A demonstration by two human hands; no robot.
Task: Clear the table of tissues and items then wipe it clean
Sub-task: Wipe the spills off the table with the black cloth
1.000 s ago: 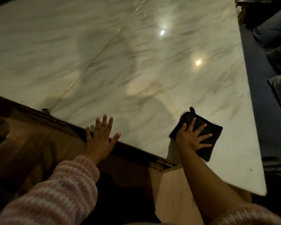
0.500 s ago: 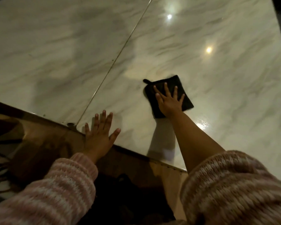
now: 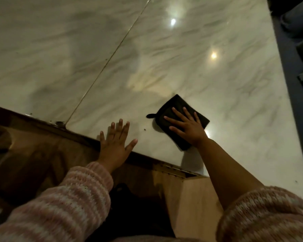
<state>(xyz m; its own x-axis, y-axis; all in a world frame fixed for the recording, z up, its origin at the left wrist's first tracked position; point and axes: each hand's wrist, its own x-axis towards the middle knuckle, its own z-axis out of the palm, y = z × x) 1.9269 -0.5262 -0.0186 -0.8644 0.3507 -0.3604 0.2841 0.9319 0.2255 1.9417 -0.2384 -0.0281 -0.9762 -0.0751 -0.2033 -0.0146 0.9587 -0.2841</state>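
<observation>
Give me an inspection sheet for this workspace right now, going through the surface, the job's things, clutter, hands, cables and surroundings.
Surface: glossy marble table with a straight seam running across it; ceiling lights reflect in it.
Job's things: black cloth lying flat on the table near the front edge, with a small loop at one corner. No tissues seen.
Clutter: a few dark crumbs, one between the hands, others by the seam's near end.
Hands: left hand spread flat on the table edge, holding nothing; right hand pressed flat on the cloth, fingers spread.
Cables: nothing seen.
Surroundings: wooden table base below the edge; blue seating along the right side, dim.
</observation>
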